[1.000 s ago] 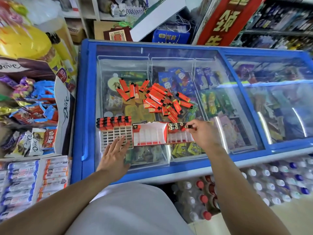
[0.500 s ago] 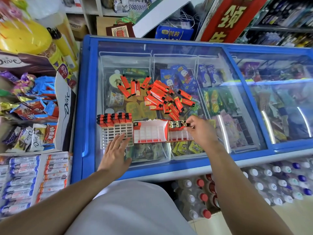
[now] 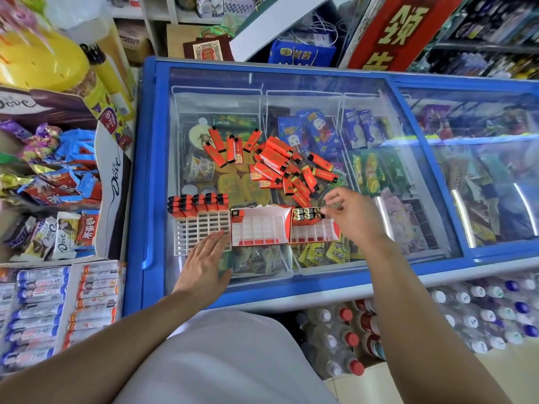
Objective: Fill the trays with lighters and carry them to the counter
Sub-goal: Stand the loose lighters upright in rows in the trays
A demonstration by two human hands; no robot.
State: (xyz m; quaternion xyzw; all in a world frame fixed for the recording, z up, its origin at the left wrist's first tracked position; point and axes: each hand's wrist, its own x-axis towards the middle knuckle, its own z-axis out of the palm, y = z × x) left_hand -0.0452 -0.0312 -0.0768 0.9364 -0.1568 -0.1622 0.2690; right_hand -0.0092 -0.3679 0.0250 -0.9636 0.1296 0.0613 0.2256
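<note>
Three lighter trays stand side by side on the freezer's glass lid. The left white grid tray (image 3: 192,234) has a back row of red lighters (image 3: 198,201). A single lighter (image 3: 237,213) stands in the middle red-and-white tray (image 3: 259,228). The right tray (image 3: 315,233) holds several lighters (image 3: 306,213) at its back. Behind the trays lies a pile of loose red lighters (image 3: 274,164). My left hand (image 3: 204,266) rests flat on the glass, fingertips at the left tray's front corner. My right hand (image 3: 353,217) hovers at the right tray's back row, fingers spread, thumb tip by the last lighter.
The blue-framed chest freezer (image 3: 151,170) fills the middle, with a sliding glass lid. A Dove candy display (image 3: 110,176) stands close on the left, above boxed goods (image 3: 58,301). Water bottles (image 3: 481,316) are stacked on the floor at the lower right.
My right hand's pinch on the lighter in the right tray has loosened and its fingers have spread. My left hand stays flat by the left tray.
</note>
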